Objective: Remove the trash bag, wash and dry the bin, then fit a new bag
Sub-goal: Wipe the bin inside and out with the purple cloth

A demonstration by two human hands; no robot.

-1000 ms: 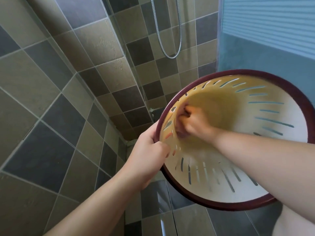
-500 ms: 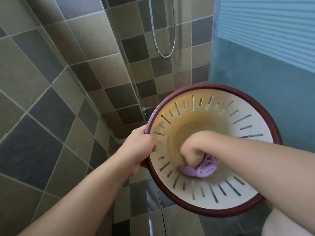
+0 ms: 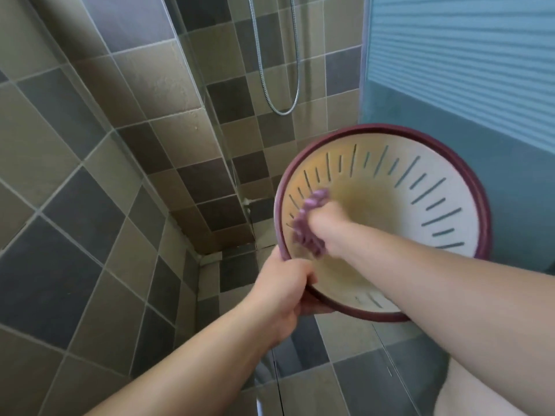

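Purple cloth (image 3: 309,223) rubs slotted bin (image 3: 420,187) — plastic.

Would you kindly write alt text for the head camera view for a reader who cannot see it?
A person's right hand presses a purple cloth against the inner wall of a slotted cream bin with a dark red rim, while the left hand grips that rim at its lower left. Behind are a tiled shower corner and a hanging shower hose.

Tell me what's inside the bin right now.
Inside the bin the right hand holds a purple cloth against the slotted left wall. No bag shows. The forearm covers part of the bottom and the near wall.
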